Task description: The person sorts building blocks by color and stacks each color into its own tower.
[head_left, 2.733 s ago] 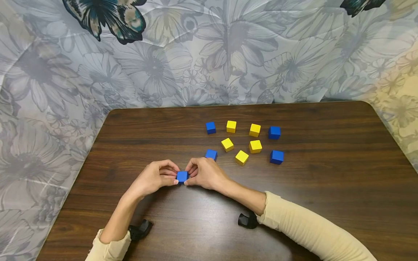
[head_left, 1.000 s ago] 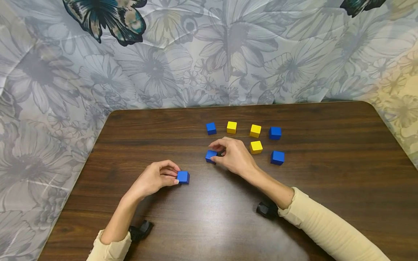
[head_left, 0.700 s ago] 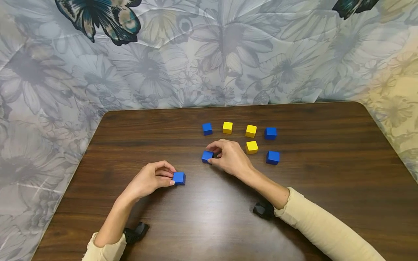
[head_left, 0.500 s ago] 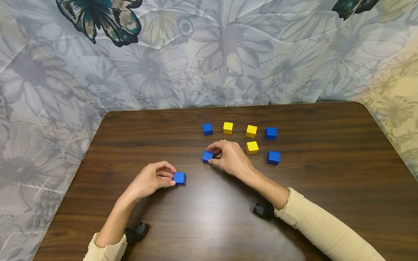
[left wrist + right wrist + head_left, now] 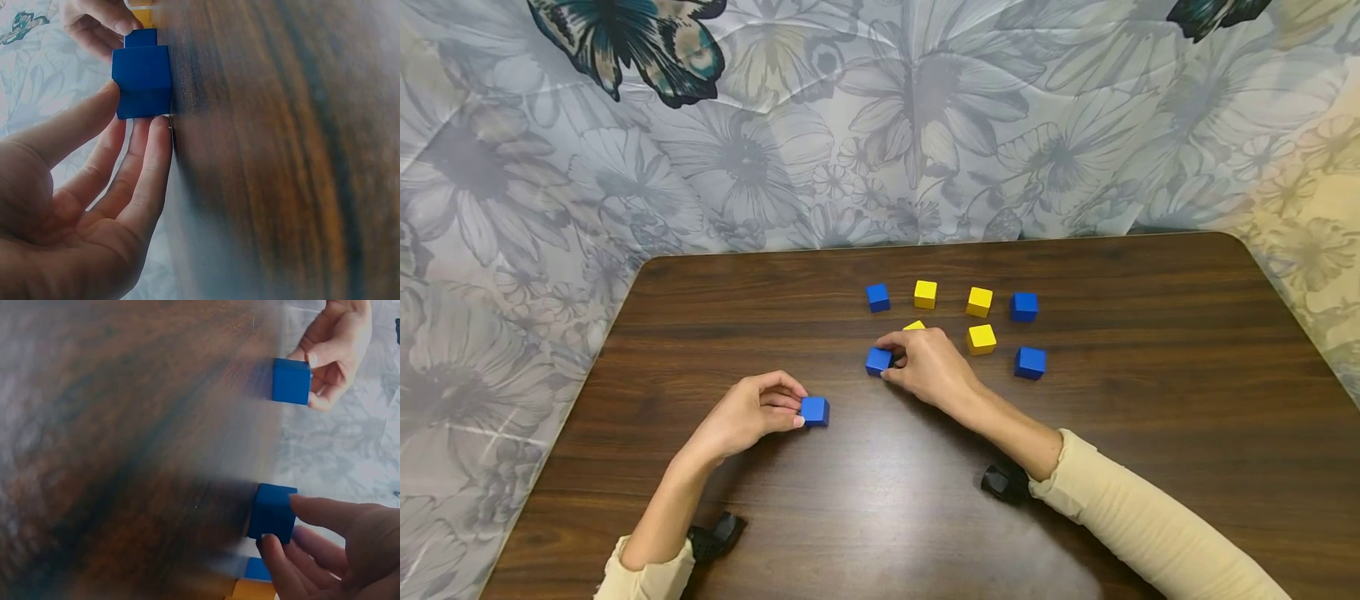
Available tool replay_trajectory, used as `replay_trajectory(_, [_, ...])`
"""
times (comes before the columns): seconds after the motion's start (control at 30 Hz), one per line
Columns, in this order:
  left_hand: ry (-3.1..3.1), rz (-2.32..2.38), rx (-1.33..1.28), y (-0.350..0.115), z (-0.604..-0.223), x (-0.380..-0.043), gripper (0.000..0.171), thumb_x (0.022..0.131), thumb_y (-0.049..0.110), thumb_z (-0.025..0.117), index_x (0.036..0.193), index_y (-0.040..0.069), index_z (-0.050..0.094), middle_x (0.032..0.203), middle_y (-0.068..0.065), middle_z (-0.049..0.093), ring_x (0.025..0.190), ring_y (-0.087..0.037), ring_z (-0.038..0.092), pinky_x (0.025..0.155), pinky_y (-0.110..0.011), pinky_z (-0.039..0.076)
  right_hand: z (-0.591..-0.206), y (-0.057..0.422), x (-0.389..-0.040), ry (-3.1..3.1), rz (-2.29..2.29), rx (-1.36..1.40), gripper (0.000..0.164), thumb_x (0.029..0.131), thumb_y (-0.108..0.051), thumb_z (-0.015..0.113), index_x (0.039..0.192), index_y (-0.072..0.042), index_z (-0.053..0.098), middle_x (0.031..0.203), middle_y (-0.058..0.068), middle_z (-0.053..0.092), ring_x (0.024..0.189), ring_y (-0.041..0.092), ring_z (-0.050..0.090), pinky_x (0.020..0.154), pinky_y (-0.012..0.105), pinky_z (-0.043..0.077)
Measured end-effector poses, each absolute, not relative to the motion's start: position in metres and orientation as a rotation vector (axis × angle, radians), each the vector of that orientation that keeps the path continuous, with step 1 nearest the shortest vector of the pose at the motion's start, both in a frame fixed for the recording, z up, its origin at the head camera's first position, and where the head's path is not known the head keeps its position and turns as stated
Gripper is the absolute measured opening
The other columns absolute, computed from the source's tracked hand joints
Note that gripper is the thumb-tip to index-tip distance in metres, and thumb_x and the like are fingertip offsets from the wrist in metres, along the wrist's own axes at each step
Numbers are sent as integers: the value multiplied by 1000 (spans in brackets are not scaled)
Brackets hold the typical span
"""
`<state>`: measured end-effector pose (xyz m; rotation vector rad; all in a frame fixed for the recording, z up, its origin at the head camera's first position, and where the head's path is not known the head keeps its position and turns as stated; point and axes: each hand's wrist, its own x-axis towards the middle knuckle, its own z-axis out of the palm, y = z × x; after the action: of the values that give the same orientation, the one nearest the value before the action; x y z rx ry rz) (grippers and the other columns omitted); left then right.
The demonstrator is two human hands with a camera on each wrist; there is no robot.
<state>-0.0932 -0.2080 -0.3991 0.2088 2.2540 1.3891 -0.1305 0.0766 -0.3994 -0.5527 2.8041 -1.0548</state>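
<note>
My left hand (image 5: pixel 748 414) holds a blue cube (image 5: pixel 815 411) on the dark wooden table, thumb on the near side and fingers at its left and far sides. In the left wrist view, thumb and fingertips touch the cube's (image 5: pixel 142 81) faces. Farther right and back, my right hand (image 5: pixel 934 367) pinches a second blue cube (image 5: pixel 877 361) between thumb and forefinger. The right wrist view shows this cube (image 5: pixel 272 514) between thumb and fingertips. Just behind the right hand, a yellow cube (image 5: pixel 914 325) is mostly hidden.
Behind stand a blue cube (image 5: pixel 877 297), a yellow cube (image 5: pixel 925 294), another yellow cube (image 5: pixel 979 302) and a blue cube (image 5: pixel 1024 307). To the right hand's right are a yellow cube (image 5: pixel 981 339) and a blue cube (image 5: pixel 1030 363). Floral cloth (image 5: pixel 925 125) hangs beyond the table (image 5: pixel 1150 375).
My right hand has left the left hand's cube and moved right and back to the second blue cube. It now covers a front yellow cube. The left hand keeps its place.
</note>
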Motion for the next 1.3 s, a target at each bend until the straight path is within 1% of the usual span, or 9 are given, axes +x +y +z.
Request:
replay_trajectory(0.13, [2254,1391,212,-207,-398,-94,29,87,6,76,113,3,64,106,-13,68,99,-24,66,80,-28,57,-400,78,-131,2794,-1072,-556,38,82,-8,82,119,-7,72,114,12,72,80,12,73,66,21,56])
replay_trajectory(0.4, [2242,1405,209,-207,-399,-95,29,87,4,76,113,2,64,105,-13,68,99,-24,67,79,-28,57,-402,78,-131,2768,-1123,-548,38,81,-6,82,117,-7,72,110,12,73,82,12,73,67,20,57])
replay_trajectory(0.57, [2233,1409,204,-206,-400,-94,29,87,3,76,113,1,64,105,-14,68,99,-24,66,79,-28,57,-402,78,-129,2769,-1137,-535,37,80,-7,83,115,-7,73,110,11,73,82,12,73,68,21,57])
replay_trajectory(0.8, [2227,1413,201,-206,-400,-94,28,87,2,75,113,1,64,106,-14,67,100,-25,66,80,-28,57,-400,75,-129,2691,-1240,-467,37,82,-8,82,117,-9,73,114,9,71,85,13,72,68,21,57])
replay_trajectory(0.9, [2224,1415,201,-207,-401,-94,28,87,2,75,113,1,64,106,-14,67,100,-25,66,80,-27,57,-399,75,-129,2670,-1272,-454,37,82,-8,83,117,-11,73,114,9,71,85,13,72,68,22,57])
replay_trajectory(1.1, [2218,1427,215,-207,-400,-94,28,88,1,74,113,-1,63,106,-15,67,99,-25,66,79,-28,57,-398,75,-127,2655,-1320,-469,36,81,-10,83,116,-11,73,106,6,73,84,13,71,72,26,57])
replay_trajectory(1.3, [2235,1412,220,-207,-400,-93,28,88,2,74,113,0,63,106,-14,67,98,-24,66,79,-27,57,-397,75,-124,2547,-1402,-440,37,81,-10,83,116,-9,73,109,7,72,85,15,71,74,26,58])
